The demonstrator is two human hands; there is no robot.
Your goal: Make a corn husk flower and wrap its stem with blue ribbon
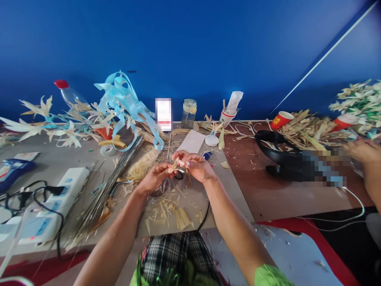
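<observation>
Above the middle of the littered table, my left hand (156,176) pinches a small piece of dried corn husk (175,165) between thumb and fingertips. My right hand (198,167) meets it from the other side, its fingers closed on the same pale piece; the exact shape between the fingertips is too small to make out. Below my hands lie cut husk scraps (181,218). A bundle of thin wires (104,198) and a heap of pale fibres (143,165) are to the left of my left hand. Behind my hands is a white card (190,142).
Light-blue ribbon (119,95) and husk flowers (70,135) stand back left. A power strip (50,210) with cords and a blue glue gun (14,172) occupy the left. A glass jar (189,113) stands behind. At right are a black headset-like object (279,155) and another person's hand (361,151).
</observation>
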